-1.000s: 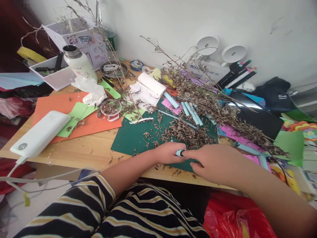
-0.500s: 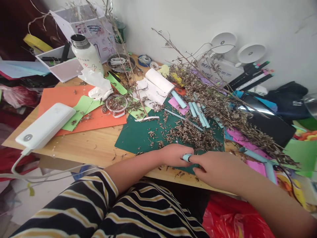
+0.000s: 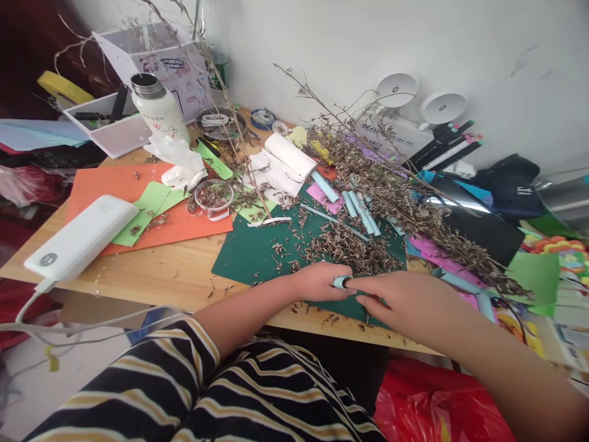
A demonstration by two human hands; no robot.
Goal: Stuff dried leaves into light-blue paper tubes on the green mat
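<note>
Both my hands meet over the near edge of a dark green cutting mat (image 3: 248, 255). My left hand (image 3: 317, 282) is closed around a small roll of light blue paper (image 3: 341, 282). My right hand (image 3: 405, 301) pinches the roll's other end with thumb and forefinger. Dry leaf crumbs (image 3: 350, 248) lie scattered on the mat just beyond my fingers. Several more light blue paper rolls (image 3: 361, 212) lie farther back on the mat.
Dry twiggy branches (image 3: 414, 209) sprawl across the table's right half. Orange and green paper sheets (image 3: 151, 209), a white power bank (image 3: 78, 236), a white bottle (image 3: 159, 107), a tape ring (image 3: 212, 196) and a white paper roll (image 3: 292, 153) lie at left and centre. Markers (image 3: 446, 144) and a black tablet (image 3: 478, 224) sit right.
My hands stay together on the blue roll, turning it slightly. The view has shifted a little; nothing else on the table moved.
</note>
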